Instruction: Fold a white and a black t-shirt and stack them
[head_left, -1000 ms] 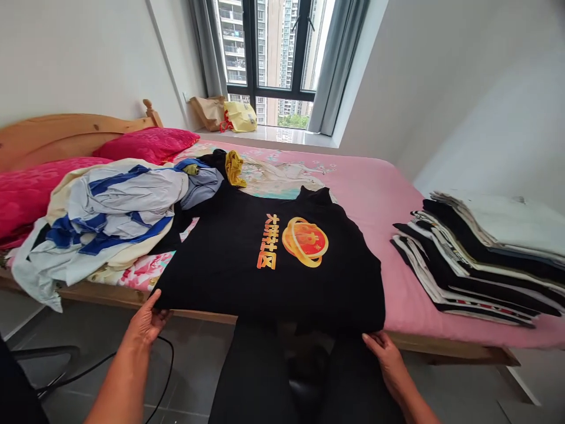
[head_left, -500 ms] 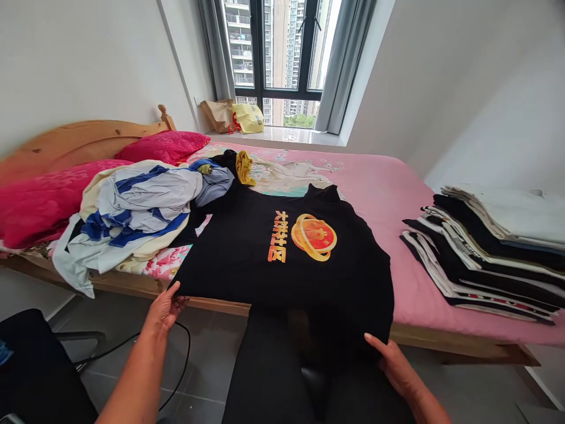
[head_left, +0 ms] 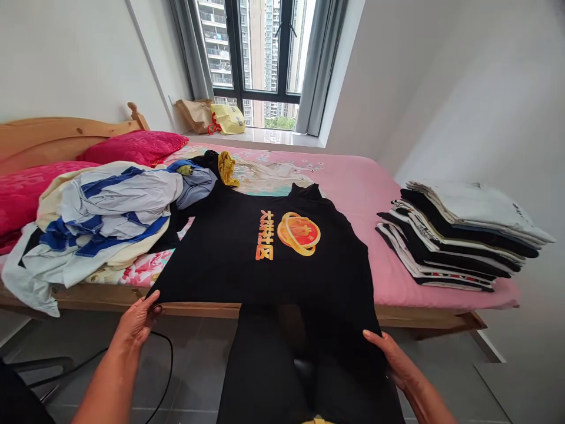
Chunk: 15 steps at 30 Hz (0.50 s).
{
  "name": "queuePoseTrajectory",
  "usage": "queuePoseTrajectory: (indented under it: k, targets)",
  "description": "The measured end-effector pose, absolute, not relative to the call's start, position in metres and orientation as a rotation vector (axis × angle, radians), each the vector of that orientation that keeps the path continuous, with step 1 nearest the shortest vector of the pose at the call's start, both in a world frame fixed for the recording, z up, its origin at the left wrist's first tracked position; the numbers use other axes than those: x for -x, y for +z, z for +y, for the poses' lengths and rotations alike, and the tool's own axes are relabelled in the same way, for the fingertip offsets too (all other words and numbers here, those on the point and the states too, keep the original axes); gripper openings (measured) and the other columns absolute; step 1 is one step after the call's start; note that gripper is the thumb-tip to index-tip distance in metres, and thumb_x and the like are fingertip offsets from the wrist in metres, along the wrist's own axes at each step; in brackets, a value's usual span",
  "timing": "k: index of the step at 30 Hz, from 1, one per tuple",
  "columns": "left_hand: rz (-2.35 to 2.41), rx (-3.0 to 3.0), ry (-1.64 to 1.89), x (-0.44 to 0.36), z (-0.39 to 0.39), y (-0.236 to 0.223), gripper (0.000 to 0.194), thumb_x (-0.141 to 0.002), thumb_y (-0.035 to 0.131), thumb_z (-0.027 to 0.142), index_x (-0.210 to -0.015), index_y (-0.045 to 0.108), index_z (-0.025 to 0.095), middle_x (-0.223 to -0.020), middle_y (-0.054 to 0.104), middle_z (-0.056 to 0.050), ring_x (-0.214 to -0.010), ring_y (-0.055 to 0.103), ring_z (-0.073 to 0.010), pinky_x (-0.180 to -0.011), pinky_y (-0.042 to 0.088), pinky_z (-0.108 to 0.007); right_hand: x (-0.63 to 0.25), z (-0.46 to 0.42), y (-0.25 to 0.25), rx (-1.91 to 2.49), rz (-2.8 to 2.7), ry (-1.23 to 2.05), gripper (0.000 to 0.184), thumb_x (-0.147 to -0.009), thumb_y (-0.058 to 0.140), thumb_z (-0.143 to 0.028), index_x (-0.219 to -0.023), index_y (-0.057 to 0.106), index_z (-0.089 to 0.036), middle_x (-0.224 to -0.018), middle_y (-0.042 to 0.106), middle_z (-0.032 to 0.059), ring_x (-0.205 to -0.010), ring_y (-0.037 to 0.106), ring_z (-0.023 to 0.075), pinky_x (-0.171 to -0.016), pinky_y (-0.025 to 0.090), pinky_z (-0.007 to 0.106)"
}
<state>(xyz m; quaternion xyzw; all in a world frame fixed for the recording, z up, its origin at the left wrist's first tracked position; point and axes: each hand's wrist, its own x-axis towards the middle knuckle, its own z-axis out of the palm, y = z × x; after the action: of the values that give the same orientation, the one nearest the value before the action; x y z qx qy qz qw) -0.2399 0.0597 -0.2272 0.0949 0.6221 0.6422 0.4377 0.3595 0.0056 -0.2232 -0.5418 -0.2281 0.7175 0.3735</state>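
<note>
Fingers of the left hand (head_left: 136, 321), seen in the head view, are clamped on the near left corner of a black fabric shirt (head_left: 331, 280), thumb on top. Those of the right hand (head_left: 395, 360) are clamped on its near right edge, thumb also uppermost and the other fingertips hidden. The shirt is spread out between them, its far part lying on a bed with a pink sheet (head_left: 353, 182) and its near part reaching past the pale wooden bed frame (head_left: 424, 318). A round red-and-gold print (head_left: 299, 234) shows face up beside a column of orange characters (head_left: 265, 235). Below, the shirt's dark cloth overlaps the person's black trousers (head_left: 260, 365), and exactly where its lower edge ends I cannot tell. To the left, just beside the shirt, sits a rumpled heap of white, blue and cream clothes (head_left: 123, 197), with a crumpled mustard-yellow garment (head_left: 228, 169) behind. To the right, well apart, stands a neat stack of folded black and white clothes (head_left: 454, 247).
</note>
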Motion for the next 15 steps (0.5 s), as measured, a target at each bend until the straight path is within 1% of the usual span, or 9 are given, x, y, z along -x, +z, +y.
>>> queuePoseTrajectory:
  k: [2, 4, 7, 10, 12, 15]
  targets:
    - [1.558, -0.228, 1.595, 0.240, 0.059, -0.228, 0.030, -0.057, 0.074, 0.014, -0.068, 0.047, 0.017, -0.055, 0.046, 0.009, -0.040, 0.044, -0.0044, -0.042, 0.045, -0.017, -0.359, 0.003, -0.227, 1.391, -0.531, 1.755, 0.026, -0.071, 0.067, -0.040, -0.086, 0.068, -0.019, -0.090, 0.072, 0.0059, -0.088, 0.067, 0.0256, -0.081, 0.051, 0.036]
    - [1.575, -0.201, 1.583, 0.239, 0.059, -0.231, 0.030, -0.056, 0.074, 0.014, -0.068, 0.046, 0.017, -0.055, 0.046, 0.009, -0.040, 0.045, -0.0050, -0.043, 0.045, -0.017, -0.354, 0.002, -0.230, 1.348, -0.479, 1.717, 0.025, -0.072, 0.065, -0.042, -0.084, 0.068, -0.020, -0.091, 0.072, 0.0045, -0.092, 0.066, 0.0251, -0.083, 0.051, 0.036]
    - [1.597, -0.138, 1.556, 0.238, 0.060, -0.234, 0.029, -0.060, 0.072, 0.013, -0.067, 0.045, 0.018, -0.053, 0.047, 0.008, -0.040, 0.047, -0.0062, -0.044, 0.047, -0.019, -0.343, 0.000, -0.231, 1.272, -0.512, 1.772, 0.028, -0.074, 0.064, -0.041, -0.093, 0.068, -0.021, -0.097, 0.071, 0.0050, -0.097, 0.064, 0.0241, -0.088, 0.048, 0.037]
    - [1.590, -0.125, 1.509, 0.240, 0.061, -0.235, 0.022, -0.065, 0.069, 0.013, -0.066, 0.047, 0.017, -0.052, 0.049, 0.007, -0.039, 0.046, -0.0070, -0.046, 0.050, -0.022, -0.336, -0.002, -0.230, 1.310, -0.595, 1.799, 0.036, -0.072, 0.068, -0.041, -0.098, 0.066, -0.016, -0.095, 0.071, 0.0086, -0.097, 0.065, 0.0256, -0.089, 0.048, 0.039]
    - [1.598, -0.137, 1.446, 0.243, 0.061, -0.234, 0.018, -0.069, 0.067, 0.015, -0.065, 0.049, 0.017, -0.052, 0.051, 0.005, -0.038, 0.046, -0.0078, -0.045, 0.050, -0.023, -0.337, -0.002, -0.232, 1.418, -0.616, 1.687, 0.039, -0.069, 0.069, -0.044, -0.095, 0.066, -0.016, -0.092, 0.071, 0.0082, -0.096, 0.065, 0.0266, -0.086, 0.049, 0.039]
    - [1.660, -0.149, 1.381, 0.247, 0.060, -0.231, 0.015, -0.073, 0.064, 0.016, -0.065, 0.051, 0.016, -0.050, 0.053, 0.002, -0.038, 0.046, -0.0097, -0.042, 0.050, -0.024, -0.342, -0.001, -0.234, 1.535, -0.583, 1.448, 0.039, -0.066, 0.069, -0.049, -0.091, 0.066, -0.020, -0.085, 0.072, 0.0033, -0.094, 0.065, 0.0267, -0.080, 0.052, 0.038]
